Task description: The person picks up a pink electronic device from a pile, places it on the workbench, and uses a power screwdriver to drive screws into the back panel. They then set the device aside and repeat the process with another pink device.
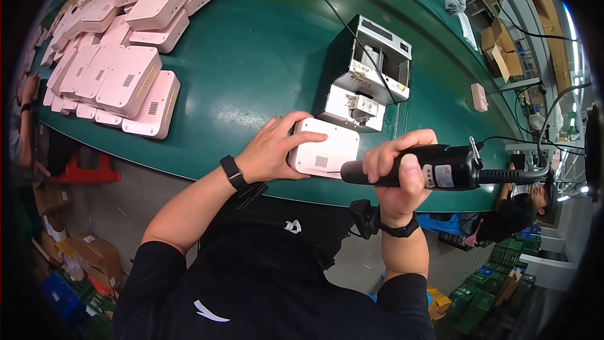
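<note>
A white plastic housing (326, 145) with a vent grille and corner screw holes lies on the green table (251, 82). My left hand (274, 146) grips it by its left side, thumb and fingers around the edge. In my right hand (402, 170) is a black electric screwdriver (450, 167), held sideways with its cord running off to the right. Its thin bit reaches over the lower part of the housing near the grille; whether the tip sits in a screw hole I cannot tell. Just behind the housing stands a metal screw feeder (368, 75).
Many similar white housings (129, 75) are piled at the left. A small white part (479, 97) lies toward the right edge. A black cable (336, 12) crosses above the feeder. Other people sit around the table; cardboard boxes (500, 50) stand at the far right.
</note>
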Motion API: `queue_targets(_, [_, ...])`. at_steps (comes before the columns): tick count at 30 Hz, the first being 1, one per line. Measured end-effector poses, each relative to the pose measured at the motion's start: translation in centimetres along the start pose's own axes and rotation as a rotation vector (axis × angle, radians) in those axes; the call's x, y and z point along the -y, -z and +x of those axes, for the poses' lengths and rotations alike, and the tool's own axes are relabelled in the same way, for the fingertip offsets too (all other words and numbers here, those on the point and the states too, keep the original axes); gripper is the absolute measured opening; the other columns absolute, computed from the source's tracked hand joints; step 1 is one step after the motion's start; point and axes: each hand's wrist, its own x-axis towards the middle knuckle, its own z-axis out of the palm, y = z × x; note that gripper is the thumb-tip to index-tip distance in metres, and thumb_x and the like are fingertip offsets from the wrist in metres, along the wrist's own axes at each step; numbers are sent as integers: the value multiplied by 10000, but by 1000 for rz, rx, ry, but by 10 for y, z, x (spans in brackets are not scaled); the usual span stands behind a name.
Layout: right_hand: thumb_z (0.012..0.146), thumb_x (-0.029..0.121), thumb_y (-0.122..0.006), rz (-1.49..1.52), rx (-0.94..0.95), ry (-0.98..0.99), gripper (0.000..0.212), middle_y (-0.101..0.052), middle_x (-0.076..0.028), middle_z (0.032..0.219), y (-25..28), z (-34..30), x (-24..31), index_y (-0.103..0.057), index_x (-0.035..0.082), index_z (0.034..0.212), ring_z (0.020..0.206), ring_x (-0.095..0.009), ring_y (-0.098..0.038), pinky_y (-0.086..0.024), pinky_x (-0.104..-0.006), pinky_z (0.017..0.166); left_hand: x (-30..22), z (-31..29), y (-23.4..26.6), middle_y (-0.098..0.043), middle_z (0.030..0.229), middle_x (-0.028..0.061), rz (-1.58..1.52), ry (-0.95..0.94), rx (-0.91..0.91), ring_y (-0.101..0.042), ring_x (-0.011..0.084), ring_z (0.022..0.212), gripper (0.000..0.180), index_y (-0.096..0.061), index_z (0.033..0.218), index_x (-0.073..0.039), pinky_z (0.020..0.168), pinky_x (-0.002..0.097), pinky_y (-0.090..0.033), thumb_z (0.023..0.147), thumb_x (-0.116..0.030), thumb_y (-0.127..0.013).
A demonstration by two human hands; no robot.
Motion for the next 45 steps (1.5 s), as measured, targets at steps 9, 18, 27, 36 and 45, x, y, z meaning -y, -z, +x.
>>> queue_targets(9, [924, 241, -591, -11, 29, 43, 267, -481, -67, 635, -5, -11, -7, -401, 69, 998, 500, -156, -446, -427, -328, 512, 4, 1, -6, -483, 1329, 96, -91, -3, -55, -549, 298, 1144, 723, -642, 1246, -266, 982, 416, -456, 571, -256, -902])
queue_targets(18, [920, 244, -596, -71, 11, 51, 271, -475, -63, 627, -12, -15, -8, -409, 67, 1002, 490, -160, -445, -424, -343, 503, 0, 1, -3, -488, 1319, 102, -87, -2, -56, -555, 303, 1151, 712, -661, 1231, -242, 976, 406, -480, 565, -239, -912])
queue_targets(27, [940, 177, -512, -2, -220, 229, 152, -471, -63, 631, 12, 50, 16, -479, 49, 1016, 489, -172, -455, -427, -352, 503, 0, 0, -3, -448, 1358, 85, -2, -1, -5, -552, 305, 1115, 740, -607, 1272, -292, 961, 429, -451, 589, -288, -893])
queue_targets(36, [958, 191, -513, -98, -204, 109, 136, -483, -63, 638, 11, 61, 0, -491, 59, 981, 496, -179, -477, -438, -360, 520, -1, -1, -1, -463, 1348, 84, -47, 20, -13, -536, 302, 1155, 720, -628, 1259, -264, 990, 431, -441, 593, -269, -901])
queue_targets(45, [929, 296, -591, 72, 119, 56, 294, -503, -62, 653, -37, 9, 14, -424, 81, 1040, 511, -171, -498, -454, -356, 550, 2, 0, -1, -452, 1360, 85, -15, -5, -45, -549, 311, 1118, 740, -612, 1269, -287, 962, 424, -448, 586, -283, -897])
